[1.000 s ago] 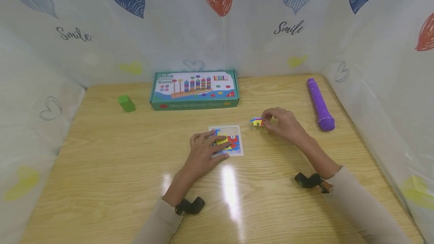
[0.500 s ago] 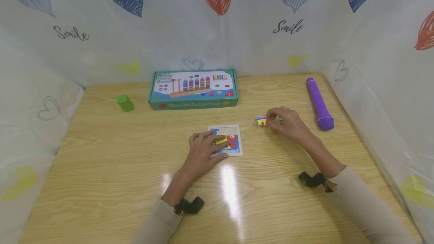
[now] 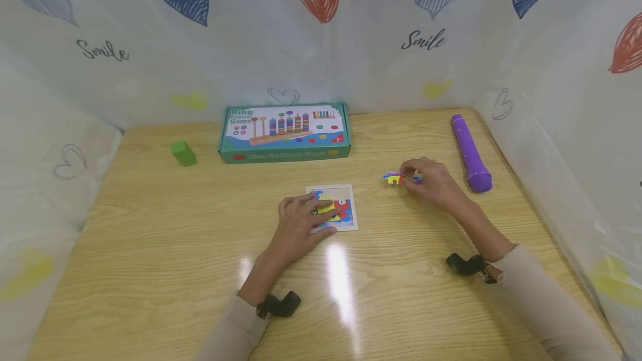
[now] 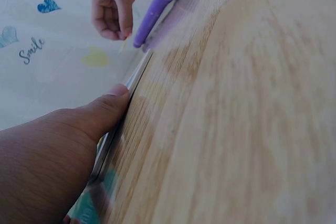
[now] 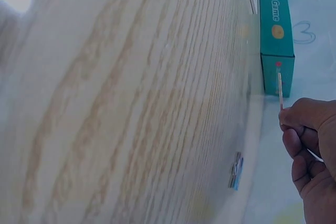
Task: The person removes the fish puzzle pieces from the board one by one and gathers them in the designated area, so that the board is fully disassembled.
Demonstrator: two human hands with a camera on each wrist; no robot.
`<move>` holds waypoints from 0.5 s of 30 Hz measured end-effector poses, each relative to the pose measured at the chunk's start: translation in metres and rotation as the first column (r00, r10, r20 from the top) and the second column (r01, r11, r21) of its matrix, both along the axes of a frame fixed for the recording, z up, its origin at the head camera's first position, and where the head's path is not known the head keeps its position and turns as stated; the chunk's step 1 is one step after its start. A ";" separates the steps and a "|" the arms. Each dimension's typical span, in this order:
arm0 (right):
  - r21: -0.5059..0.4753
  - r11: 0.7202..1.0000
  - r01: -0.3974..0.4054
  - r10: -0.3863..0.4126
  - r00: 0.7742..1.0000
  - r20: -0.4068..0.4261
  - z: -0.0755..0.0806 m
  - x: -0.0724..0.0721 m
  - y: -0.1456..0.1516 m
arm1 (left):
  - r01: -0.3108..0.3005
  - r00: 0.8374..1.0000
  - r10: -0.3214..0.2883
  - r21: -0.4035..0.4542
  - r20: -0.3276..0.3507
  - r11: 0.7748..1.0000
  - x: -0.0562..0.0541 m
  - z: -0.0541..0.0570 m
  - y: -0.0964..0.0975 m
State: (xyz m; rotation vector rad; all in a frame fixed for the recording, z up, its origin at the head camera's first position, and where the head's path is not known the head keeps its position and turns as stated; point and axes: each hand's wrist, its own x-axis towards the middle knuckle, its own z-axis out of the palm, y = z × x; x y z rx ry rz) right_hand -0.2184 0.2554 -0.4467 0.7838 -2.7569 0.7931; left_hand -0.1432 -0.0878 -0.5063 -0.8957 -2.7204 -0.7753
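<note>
My left hand point(image 3: 299, 227) rests with spread fingers on a small framed jigsaw puzzle point(image 3: 346, 226), covering part of its yellow, red and blue picture. The upper part of the puzzle's tray shows bare wood. To the right, my right hand point(image 3: 428, 180) pinches a yellow, red and blue puzzle piece point(image 3: 393, 179) between thumb and finger, above the table. In the right wrist view that piece point(image 5: 280, 90) appears edge-on. Loose puzzle pieces point(image 5: 236, 171) lie on the table near the right hand, partly hidden by it in the head view; their number is unclear.
A green ring game box point(image 3: 285, 133) stands at the back of the wooden table point(image 3: 175, 261). A green block point(image 3: 183, 153) is left of it. A purple toy microphone point(image 3: 471, 153) lies near the right edge. A patterned sheet point(image 3: 251, 32) surrounds the table.
My right hand has moved slightly right with the pinched puzzle piece. A loose piece behind its fingers has come partly into sight. My left hand stays on the puzzle.
</note>
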 end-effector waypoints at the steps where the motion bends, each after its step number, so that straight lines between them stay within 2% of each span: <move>1: 0.001 1.000 0.001 -0.001 1.000 0.002 0.000 0.000 0.000 | -0.001 1.000 0.001 -0.005 -0.001 1.000 0.000 0.000 0.000; 9: 0.039 0.999 0.035 -0.037 0.998 0.044 -0.003 -0.002 0.004 | -0.008 1.000 0.008 -0.021 0.002 1.000 0.000 -0.001 -0.001; 15: 0.059 0.997 0.046 -0.049 0.997 0.051 -0.006 -0.004 0.008 | -0.002 1.000 0.002 -0.001 0.009 1.000 -0.001 -0.001 0.000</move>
